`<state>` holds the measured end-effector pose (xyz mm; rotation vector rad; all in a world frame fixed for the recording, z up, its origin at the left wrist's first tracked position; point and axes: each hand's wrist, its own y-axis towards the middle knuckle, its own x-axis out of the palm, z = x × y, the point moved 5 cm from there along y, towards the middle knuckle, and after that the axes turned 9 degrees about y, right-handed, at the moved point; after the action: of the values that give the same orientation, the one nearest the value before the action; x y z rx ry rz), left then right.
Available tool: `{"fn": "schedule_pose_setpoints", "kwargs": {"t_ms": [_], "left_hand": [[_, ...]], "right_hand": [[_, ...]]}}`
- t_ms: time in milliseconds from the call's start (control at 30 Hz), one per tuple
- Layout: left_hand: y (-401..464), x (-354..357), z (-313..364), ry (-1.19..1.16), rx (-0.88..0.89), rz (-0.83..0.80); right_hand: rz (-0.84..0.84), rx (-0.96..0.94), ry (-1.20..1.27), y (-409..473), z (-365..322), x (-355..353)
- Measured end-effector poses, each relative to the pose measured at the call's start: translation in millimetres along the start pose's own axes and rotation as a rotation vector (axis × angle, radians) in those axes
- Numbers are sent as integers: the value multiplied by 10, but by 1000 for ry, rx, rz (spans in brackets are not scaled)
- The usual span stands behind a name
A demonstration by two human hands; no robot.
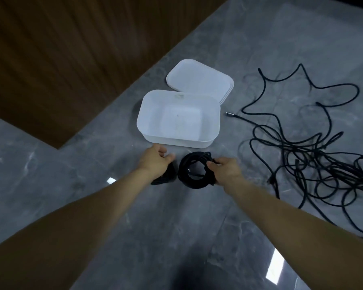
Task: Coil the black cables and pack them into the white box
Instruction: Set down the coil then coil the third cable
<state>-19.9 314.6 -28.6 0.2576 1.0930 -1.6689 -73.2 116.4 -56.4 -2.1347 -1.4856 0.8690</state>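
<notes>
A coiled black cable lies on the grey marble floor just in front of the white box. My right hand grips the coil's right side. My left hand hovers to the coil's left with relaxed fingers, above a second dark bundle that it partly hides. The box is open, with nothing visible inside. A tangle of loose black cables sprawls on the floor to the right, one plug end near the box.
Stacked white lids lie behind the box. A dark wood-panelled wall runs along the left, close to the box. Bright light reflections show on the glossy floor.
</notes>
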Motion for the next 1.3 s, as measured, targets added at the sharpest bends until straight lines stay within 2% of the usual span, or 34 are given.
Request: {"fn": "schedule_pose_setpoints", "kwargs": {"t_ms": [200,433,567,700,933,1067,1300], "left_hand": [[30,61,-54,50,29,1],[30,55,5,120,51,0],[18,110,184,172,102,6],[21,230,544,173,189,17],[-16,770,1266,165,318,-3],[-46,1142,1591,155,348,-54],[0,1665,1966,218,326,-59]], "right_hand": [[-48,56,25,136,106,161],[-141,95,-171,218,106,110],[-174,53,-253,206,15,66],[-83,-97,-340,200,-203,-176],[145,-246,-241,244,-398,-1061],[222,-245,-179,324,-346,-1669],[338,-149,-310,513,-122,-2632]]}}
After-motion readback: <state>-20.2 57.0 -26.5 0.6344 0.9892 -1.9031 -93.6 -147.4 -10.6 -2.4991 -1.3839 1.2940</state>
